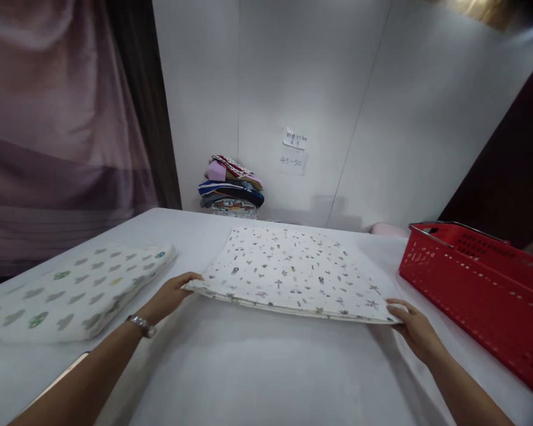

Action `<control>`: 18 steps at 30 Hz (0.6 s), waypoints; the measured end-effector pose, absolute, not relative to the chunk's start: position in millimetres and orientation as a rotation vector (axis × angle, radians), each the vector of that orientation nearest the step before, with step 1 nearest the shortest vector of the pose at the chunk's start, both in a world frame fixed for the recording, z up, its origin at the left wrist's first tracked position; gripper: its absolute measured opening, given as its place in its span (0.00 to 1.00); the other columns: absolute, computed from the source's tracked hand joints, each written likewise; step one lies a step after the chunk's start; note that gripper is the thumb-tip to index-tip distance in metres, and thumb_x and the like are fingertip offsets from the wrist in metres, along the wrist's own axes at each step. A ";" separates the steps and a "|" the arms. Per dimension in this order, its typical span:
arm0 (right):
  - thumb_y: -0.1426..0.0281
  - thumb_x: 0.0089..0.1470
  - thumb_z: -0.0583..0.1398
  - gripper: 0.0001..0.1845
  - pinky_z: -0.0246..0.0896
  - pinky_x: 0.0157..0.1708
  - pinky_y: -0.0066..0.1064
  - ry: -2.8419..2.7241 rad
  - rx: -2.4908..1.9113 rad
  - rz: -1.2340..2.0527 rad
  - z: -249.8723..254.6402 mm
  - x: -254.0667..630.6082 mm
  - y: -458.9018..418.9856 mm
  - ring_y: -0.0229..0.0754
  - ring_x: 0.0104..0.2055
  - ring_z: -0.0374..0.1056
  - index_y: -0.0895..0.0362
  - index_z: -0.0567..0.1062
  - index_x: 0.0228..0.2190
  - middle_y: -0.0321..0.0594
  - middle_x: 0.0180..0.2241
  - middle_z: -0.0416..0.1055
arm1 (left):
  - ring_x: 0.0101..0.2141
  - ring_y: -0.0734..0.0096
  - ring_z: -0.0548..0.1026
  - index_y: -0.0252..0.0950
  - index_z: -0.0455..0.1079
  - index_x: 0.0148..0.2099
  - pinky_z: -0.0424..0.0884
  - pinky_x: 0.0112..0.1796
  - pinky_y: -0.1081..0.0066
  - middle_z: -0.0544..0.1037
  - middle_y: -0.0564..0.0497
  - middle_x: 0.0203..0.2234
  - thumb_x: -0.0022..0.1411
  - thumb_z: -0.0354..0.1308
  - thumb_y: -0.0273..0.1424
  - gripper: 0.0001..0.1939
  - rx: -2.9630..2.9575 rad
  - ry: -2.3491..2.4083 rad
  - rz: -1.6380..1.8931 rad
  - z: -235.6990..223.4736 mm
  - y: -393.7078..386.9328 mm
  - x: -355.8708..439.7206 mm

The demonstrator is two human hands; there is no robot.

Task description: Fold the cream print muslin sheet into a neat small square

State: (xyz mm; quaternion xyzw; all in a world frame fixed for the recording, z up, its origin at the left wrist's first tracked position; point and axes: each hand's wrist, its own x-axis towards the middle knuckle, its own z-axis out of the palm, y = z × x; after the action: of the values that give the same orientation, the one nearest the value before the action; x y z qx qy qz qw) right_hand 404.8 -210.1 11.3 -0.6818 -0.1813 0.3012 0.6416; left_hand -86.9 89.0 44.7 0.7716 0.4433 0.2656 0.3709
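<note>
Pinching printed cloth [288, 269], left hand [174, 293] and right hand [415, 330] (barely open) grip near corners.

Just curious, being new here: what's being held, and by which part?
A folded white patterned cloth: the left hand grips its near left corner, the right hand its near right corner.

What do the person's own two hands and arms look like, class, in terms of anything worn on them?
The left hand is bare, with a shiny, silver-coloured band, a watch or bracelet, around its wrist. The right hand is ungloved too, and nothing shows on its wrist. No sleeves are visible on either forearm.
</note>
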 end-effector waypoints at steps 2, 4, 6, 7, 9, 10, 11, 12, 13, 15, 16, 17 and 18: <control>0.67 0.34 0.66 0.17 0.64 0.22 0.25 -0.426 -1.603 0.742 15.6 396.5 -223.6 0.37 0.24 0.66 0.55 0.73 0.31 0.34 0.25 0.71 | 0.37 0.63 0.74 0.38 0.71 0.35 0.69 0.39 0.71 0.78 0.52 0.33 0.43 0.55 0.41 0.17 1.968 1.163 0.648 48.1 77.5 -97.9; 0.66 0.34 0.66 0.16 0.64 0.23 0.26 -0.432 -1.633 0.776 16.6 386.0 -236.6 0.37 0.24 0.66 0.55 0.73 0.31 0.34 0.25 0.71 | 0.38 0.62 0.74 0.39 0.72 0.36 0.68 0.40 0.70 0.78 0.52 0.35 0.44 0.55 0.39 0.16 1.984 1.177 0.613 44.3 65.9 -108.9; 0.66 0.36 0.65 0.16 0.64 0.23 0.26 -0.453 -1.611 0.769 15.4 374.5 -248.7 0.37 0.26 0.66 0.55 0.72 0.32 0.34 0.27 0.71 | 0.41 0.61 0.73 0.39 0.72 0.37 0.68 0.42 0.70 0.77 0.51 0.39 0.46 0.53 0.39 0.17 2.020 1.231 0.643 35.4 55.8 -118.7; 0.65 0.36 0.65 0.16 0.63 0.23 0.25 -0.459 -1.606 0.773 14.4 368.8 -254.3 0.37 0.26 0.66 0.55 0.72 0.32 0.34 0.27 0.70 | 0.42 0.60 0.73 0.39 0.72 0.38 0.68 0.42 0.69 0.77 0.50 0.39 0.47 0.52 0.40 0.17 2.047 1.277 0.662 30.3 51.5 -122.7; 0.66 0.37 0.64 0.15 0.61 0.21 0.24 -0.443 -1.647 0.812 12.2 358.8 -264.0 0.36 0.24 0.64 0.55 0.72 0.32 0.32 0.24 0.68 | 0.41 0.59 0.73 0.38 0.72 0.37 0.68 0.41 0.68 0.77 0.49 0.38 0.48 0.50 0.40 0.17 2.123 1.363 0.660 21.4 44.2 -128.6; 0.66 0.37 0.64 0.15 0.60 0.19 0.24 -0.428 -1.683 0.835 11.4 354.9 -268.1 0.35 0.22 0.63 0.55 0.72 0.31 0.31 0.21 0.67 | 0.40 0.59 0.73 0.38 0.72 0.36 0.69 0.41 0.68 0.77 0.49 0.37 0.48 0.50 0.39 0.16 2.170 1.381 0.638 18.4 41.0 -130.5; 0.66 0.36 0.64 0.14 0.58 0.19 0.24 -0.418 -1.718 0.852 10.9 352.0 -271.6 0.34 0.20 0.62 0.54 0.72 0.30 0.31 0.20 0.66 | 0.39 0.59 0.74 0.38 0.73 0.35 0.69 0.40 0.69 0.77 0.50 0.36 0.47 0.50 0.38 0.15 2.216 1.380 0.606 16.5 38.3 -132.0; 0.65 0.37 0.63 0.13 0.57 0.18 0.24 -0.422 -1.749 0.863 10.9 350.6 -274.4 0.34 0.19 0.61 0.54 0.72 0.29 0.30 0.18 0.65 | 0.39 0.60 0.74 0.39 0.73 0.34 0.69 0.40 0.69 0.78 0.51 0.35 0.47 0.50 0.36 0.14 2.256 1.368 0.573 15.8 35.9 -133.2; 0.64 0.37 0.63 0.12 0.57 0.18 0.24 -0.439 -1.779 0.874 11.3 350.6 -276.6 0.34 0.19 0.61 0.53 0.72 0.29 0.30 0.17 0.64 | 0.38 0.60 0.74 0.40 0.73 0.32 0.70 0.39 0.68 0.78 0.53 0.34 0.46 0.49 0.35 0.13 2.283 1.364 0.542 16.0 34.0 -134.7; 0.62 0.37 0.62 0.14 0.57 0.18 0.26 -0.514 -1.864 0.882 12.1 356.0 -278.6 0.36 0.18 0.62 0.51 0.74 0.31 0.30 0.17 0.65 | 0.37 0.60 0.75 0.42 0.73 0.30 0.71 0.38 0.66 0.78 0.56 0.32 0.45 0.47 0.31 0.14 2.303 1.369 0.470 17.8 32.6 -139.4; 0.62 0.37 0.62 0.15 0.57 0.18 0.27 -0.571 -1.918 0.862 11.9 361.3 -278.1 0.38 0.19 0.63 0.51 0.74 0.32 0.31 0.17 0.66 | 0.37 0.60 0.75 0.42 0.73 0.30 0.71 0.38 0.65 0.78 0.57 0.32 0.43 0.46 0.30 0.15 2.303 1.367 0.439 18.8 33.2 -142.7; 0.61 0.37 0.62 0.17 0.59 0.20 0.28 -0.638 -1.974 0.813 11.2 368.3 -276.1 0.39 0.20 0.65 0.50 0.75 0.34 0.32 0.18 0.68 | 0.37 0.59 0.75 0.43 0.74 0.31 0.71 0.39 0.63 0.79 0.57 0.32 0.42 0.46 0.29 0.17 2.305 1.359 0.426 19.6 34.6 -146.2; 0.60 0.36 0.63 0.19 0.60 0.22 0.29 -0.710 -2.027 0.736 9.8 376.5 -272.4 0.40 0.22 0.66 0.50 0.75 0.35 0.33 0.20 0.70 | 0.38 0.58 0.75 0.45 0.74 0.32 0.71 0.39 0.62 0.79 0.57 0.33 0.40 0.46 0.29 0.18 2.315 1.349 0.436 20.2 36.5 -149.1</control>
State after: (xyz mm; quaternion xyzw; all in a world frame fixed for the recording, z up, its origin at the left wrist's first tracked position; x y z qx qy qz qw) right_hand 376.5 -272.4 9.8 -0.8095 -0.2837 0.2939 0.4219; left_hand -149.1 36.5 20.2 0.8334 0.4856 0.1570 0.2121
